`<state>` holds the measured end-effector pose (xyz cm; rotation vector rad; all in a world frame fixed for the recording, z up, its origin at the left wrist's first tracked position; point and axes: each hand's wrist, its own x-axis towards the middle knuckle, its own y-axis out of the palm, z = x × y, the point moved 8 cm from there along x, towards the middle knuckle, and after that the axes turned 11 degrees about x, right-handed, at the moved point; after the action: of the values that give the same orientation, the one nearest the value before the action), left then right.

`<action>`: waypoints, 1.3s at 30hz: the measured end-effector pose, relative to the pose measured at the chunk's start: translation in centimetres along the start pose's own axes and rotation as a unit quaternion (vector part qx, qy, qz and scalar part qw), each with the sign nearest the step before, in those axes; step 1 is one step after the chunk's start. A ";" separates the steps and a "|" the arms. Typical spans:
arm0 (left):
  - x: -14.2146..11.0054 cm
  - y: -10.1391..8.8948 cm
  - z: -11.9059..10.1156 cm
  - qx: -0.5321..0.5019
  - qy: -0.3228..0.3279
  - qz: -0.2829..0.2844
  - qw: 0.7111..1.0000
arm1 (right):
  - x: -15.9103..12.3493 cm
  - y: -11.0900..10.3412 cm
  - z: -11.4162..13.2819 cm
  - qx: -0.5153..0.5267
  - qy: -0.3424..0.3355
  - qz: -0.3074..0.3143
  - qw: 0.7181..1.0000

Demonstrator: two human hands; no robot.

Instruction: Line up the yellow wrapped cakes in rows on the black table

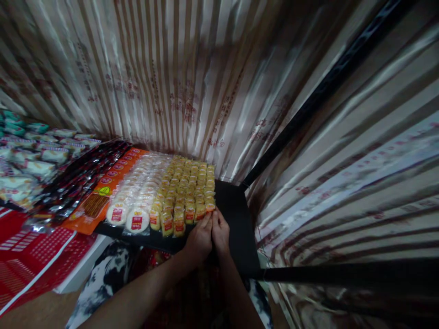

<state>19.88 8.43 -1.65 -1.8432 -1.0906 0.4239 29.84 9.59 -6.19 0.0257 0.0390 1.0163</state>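
Left hand [200, 237] and right hand [221, 230] sit side by side, fingers bent in, at a small yellow snack in shiny plastic [210, 208], at 4 o'clock of the yellow snack rows [179, 221]. I can't tell if either grips it. If my knuckles bump toward 10 o'clock, close-packed snacks could tip. My fingertips are partly hidden; far labels blur.

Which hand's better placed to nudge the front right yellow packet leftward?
Right, I'd say. The right hand reaches the packet near its right front corner; the left hand comes in from the front left.
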 end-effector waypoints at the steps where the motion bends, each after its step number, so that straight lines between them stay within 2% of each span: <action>1: 0.0 -0.1 0.1 -0.015 -0.002 -0.004 1.000 | -0.1 0.3 0.2 -0.019 -0.015 0.012 1.000; 3: -0.1 -0.2 0.4 -0.039 -0.006 -0.011 0.999 | 0.1 0.5 0.8 -0.071 -0.061 0.015 0.996; 6: -0.5 -0.4 0.5 -0.054 -0.003 -0.021 0.998 | 0.1 0.1 2.0 -0.180 -0.133 -0.022 0.974; 9: -1.4 -1.3 0.1 -0.045 0.019 -0.040 0.998 | 0.0 -0.1 2.1 -0.226 -0.136 -0.033 0.964; 13: -4.0 -2.8 0.3 -0.014 0.028 -0.082 0.996 | 0.0 -0.3 1.8 -0.213 -0.114 -0.035 0.970; 20: -9.8 -5.6 2.8 -0.015 0.014 -0.167 0.986 | -0.3 -0.2 1.5 -0.107 -0.107 -0.032 0.988; 23: -11.1 -6.2 3.5 -0.030 0.005 -0.178 0.984 | -0.6 -0.4 2.0 -0.095 -0.105 -0.052 0.989; 26: -11.6 -6.1 4.7 -0.040 -0.044 -0.164 0.985 | -2.1 -0.5 3.3 -0.113 -0.126 -0.074 0.983; 28: -11.7 -5.6 5.6 -0.049 -0.090 -0.147 0.984 | -3.7 0.1 4.1 -0.128 -0.145 -0.064 0.979; 31: -11.9 -4.8 6.7 -0.073 -0.145 -0.125 0.979 | -6.3 2.1 4.2 -0.149 -0.157 0.015 0.976; 34: -12.0 -4.4 7.2 -0.096 -0.166 -0.117 0.974 | -8.3 4.3 3.7 -0.188 -0.160 0.082 0.966; 39: -12.4 -4.6 8.1 -0.105 -0.187 -0.128 0.968 | -9.3 6.7 3.4 -0.254 -0.156 0.097 0.949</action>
<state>5.36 3.41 -3.77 -1.8118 -1.6643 0.5338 19.42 5.18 -2.34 -0.2860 -0.5253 1.1840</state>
